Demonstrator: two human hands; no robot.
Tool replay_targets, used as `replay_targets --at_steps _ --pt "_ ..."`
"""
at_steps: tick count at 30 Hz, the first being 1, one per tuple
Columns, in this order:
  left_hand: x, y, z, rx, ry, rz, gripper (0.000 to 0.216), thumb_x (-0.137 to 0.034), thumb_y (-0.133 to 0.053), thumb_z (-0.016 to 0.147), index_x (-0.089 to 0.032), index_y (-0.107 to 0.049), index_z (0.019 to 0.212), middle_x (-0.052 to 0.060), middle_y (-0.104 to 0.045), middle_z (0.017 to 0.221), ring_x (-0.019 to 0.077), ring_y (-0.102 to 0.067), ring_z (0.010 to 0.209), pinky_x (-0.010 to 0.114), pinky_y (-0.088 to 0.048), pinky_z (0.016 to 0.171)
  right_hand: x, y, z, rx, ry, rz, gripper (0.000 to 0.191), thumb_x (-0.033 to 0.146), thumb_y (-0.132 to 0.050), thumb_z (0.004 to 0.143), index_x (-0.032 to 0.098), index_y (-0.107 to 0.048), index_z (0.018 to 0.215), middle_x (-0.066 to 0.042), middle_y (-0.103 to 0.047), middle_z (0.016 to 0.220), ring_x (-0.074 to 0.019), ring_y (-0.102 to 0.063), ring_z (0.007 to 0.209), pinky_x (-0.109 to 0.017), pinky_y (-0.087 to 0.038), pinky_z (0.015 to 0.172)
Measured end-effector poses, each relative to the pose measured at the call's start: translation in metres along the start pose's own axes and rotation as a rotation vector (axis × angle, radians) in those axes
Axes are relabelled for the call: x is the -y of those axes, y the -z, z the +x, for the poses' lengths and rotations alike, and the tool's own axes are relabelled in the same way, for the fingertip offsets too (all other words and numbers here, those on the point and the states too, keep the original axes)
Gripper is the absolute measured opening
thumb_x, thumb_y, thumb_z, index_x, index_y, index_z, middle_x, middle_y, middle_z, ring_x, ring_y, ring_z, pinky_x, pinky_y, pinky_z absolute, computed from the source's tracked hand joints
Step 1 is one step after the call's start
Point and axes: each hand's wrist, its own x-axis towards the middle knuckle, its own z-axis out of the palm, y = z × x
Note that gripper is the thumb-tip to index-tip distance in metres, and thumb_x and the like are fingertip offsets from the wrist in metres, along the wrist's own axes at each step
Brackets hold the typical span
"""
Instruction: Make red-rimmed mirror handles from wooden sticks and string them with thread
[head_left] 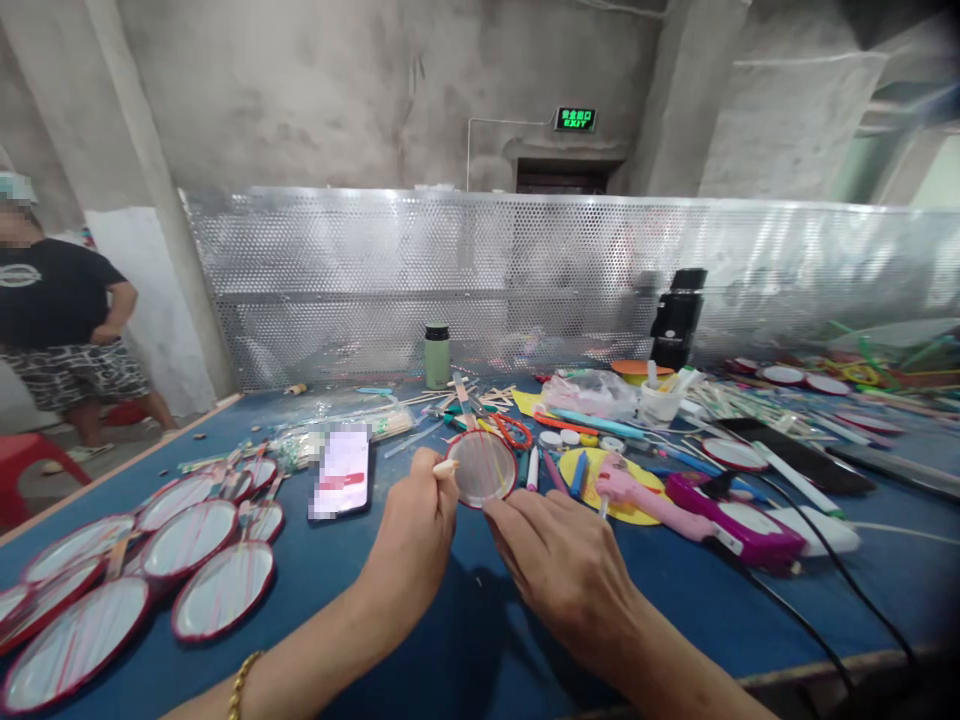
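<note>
A small round fan (481,468) with a red rim, a pale streaked face and a flat wooden stick (462,398) pointing away is held up over the table. My left hand (415,535) is closed at the fan's left edge. A pale, pointed piece (447,468) juts from between its thumb and fingers; its kind is unclear. My right hand (562,560) pinches the lower right rim, fingers bent and partly hidden. Several similar red-rimmed fans (225,592) lie overlapping at the left. Scissors with orange handles (514,430) lie just beyond the held fan.
A phone (341,472) lies left of my hands. On the right are a pink glue gun (645,495), a purple device (739,525), a yellow disc (574,470), markers and black cables (825,545). Farther back stand a green bottle (437,358) and black flask (677,320). A person (60,300) stands left.
</note>
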Motion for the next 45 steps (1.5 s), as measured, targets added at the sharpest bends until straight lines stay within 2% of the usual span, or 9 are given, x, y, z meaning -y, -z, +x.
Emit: replay_targets --at_steps 9,30,37,39,41,43,45 --pt "0.0 0.001 -0.002 0.002 -0.017 0.031 0.027 -0.036 -0.023 0.098 -0.026 -0.034 0.076 -0.007 -0.042 0.058 0.0155 -0.039 0.053 0.028 -0.024 0.054 -0.001 0.0 0.001 -0.006 0.001 0.026 0.016 0.009 -0.049 0.093 0.014 -0.062 0.099 -0.007 -0.067 0.085 -0.0175 -0.06 0.074 -0.032 -0.036 0.066" --pt "-0.002 0.0 -0.005 -0.003 -0.004 0.045 0.025 -0.034 -0.024 0.096 -0.026 -0.034 0.076 -0.006 -0.044 0.057 0.0159 -0.039 0.052 0.028 -0.025 0.053 0.0 0.003 0.006 0.037 0.056 -0.028 0.019 0.012 -0.041 0.094 0.015 -0.06 0.095 -0.002 -0.058 0.072 -0.0167 -0.043 0.059 -0.034 -0.027 0.06" --pt "0.0 -0.001 -0.003 0.004 -0.003 0.038 0.023 -0.032 -0.025 0.097 -0.026 -0.035 0.077 -0.006 -0.043 0.057 0.0153 -0.039 0.052 0.027 -0.024 0.053 0.0 0.008 0.009 0.024 0.044 0.059 0.018 0.014 -0.044 0.096 0.017 -0.061 0.091 -0.001 -0.062 0.072 -0.0153 -0.049 0.058 -0.032 -0.032 0.058" --pt "0.001 -0.001 -0.002 0.016 0.0 0.034 0.022 -0.031 -0.025 0.097 -0.026 -0.035 0.078 -0.007 -0.042 0.057 0.0148 -0.039 0.05 0.027 -0.024 0.052 -0.004 0.014 0.012 -0.081 -0.032 0.121 0.012 0.018 -0.05 0.095 0.018 -0.061 0.091 -0.001 -0.065 0.074 -0.0143 -0.056 0.063 -0.029 -0.037 0.06" --pt "0.001 -0.001 -0.003 0.032 -0.006 0.034 0.021 -0.029 -0.025 0.097 -0.026 -0.034 0.079 -0.007 -0.042 0.057 0.0143 -0.039 0.05 0.026 -0.024 0.05 -0.013 0.02 0.015 -0.187 -0.193 0.152 0.01 0.022 -0.053 0.094 0.017 -0.062 0.095 -0.003 -0.068 0.079 -0.0142 -0.062 0.068 -0.027 -0.043 0.064" --pt "0.001 -0.001 -0.003 0.042 -0.026 0.043 0.017 -0.029 -0.028 0.096 -0.025 -0.035 0.081 -0.006 -0.043 0.059 0.0146 -0.041 0.052 0.026 -0.025 0.051 -0.024 0.025 0.017 -0.151 -0.404 0.206 0.015 0.03 -0.054 0.094 0.018 -0.064 0.094 -0.002 -0.068 0.072 -0.0133 -0.061 0.06 -0.025 -0.044 0.058" --pt "-0.001 0.0 -0.004 0.043 -0.044 0.055 0.016 -0.03 -0.029 0.096 -0.025 -0.035 0.082 -0.005 -0.045 0.061 0.015 -0.041 0.054 0.026 -0.025 0.052 -0.034 0.027 0.019 0.005 -0.562 0.359 0.022 0.039 -0.055 0.092 0.021 -0.067 0.092 0.001 -0.066 0.064 -0.0126 -0.058 0.051 -0.024 -0.043 0.049"
